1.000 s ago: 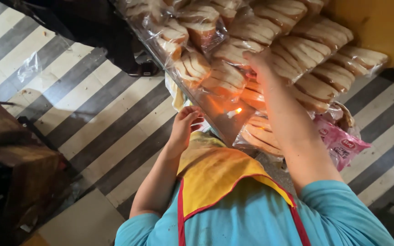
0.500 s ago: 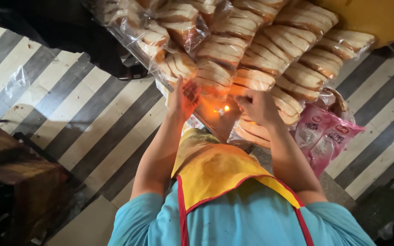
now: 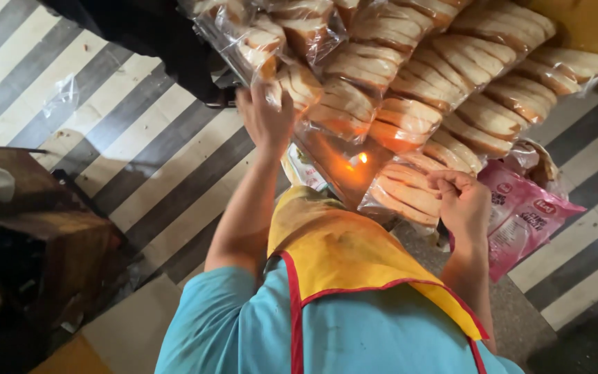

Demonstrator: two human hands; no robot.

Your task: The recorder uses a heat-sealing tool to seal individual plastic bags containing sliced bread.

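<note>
Floor here is wide grey and cream stripes point(image 3: 140, 145) running diagonal, w/ a loose bit of clear plastic point(image 3: 60, 97) lying on it near the top left. Dark brown wooden box thing point(image 3: 43, 235) sits at the left edge, something white on its top corner. Light's dim and warm, there's a small flame point(image 3: 356, 160) glowing in the middle right under the stack.

The stack itself: loads of sliced bread packs in clear bags point(image 3: 451, 62), piled in slanting rows across the top right. Left hand point(image 3: 266, 119) is up at the stack's left edge, fingers closed round the corner of one bread pack point(image 3: 297, 84). Right hand point(image 3: 459, 202) is lower, curled into a loose fist at the edge of another clear pack point(image 3: 403, 190), prob pinching the plastic but can't tell for sure. Pink wrappers point(image 3: 527, 215) lie just beside that hand, by the stack's lower right corner. Person's got a blue shirt and yellow apron w/ red trim point(image 3: 340, 249).
</note>
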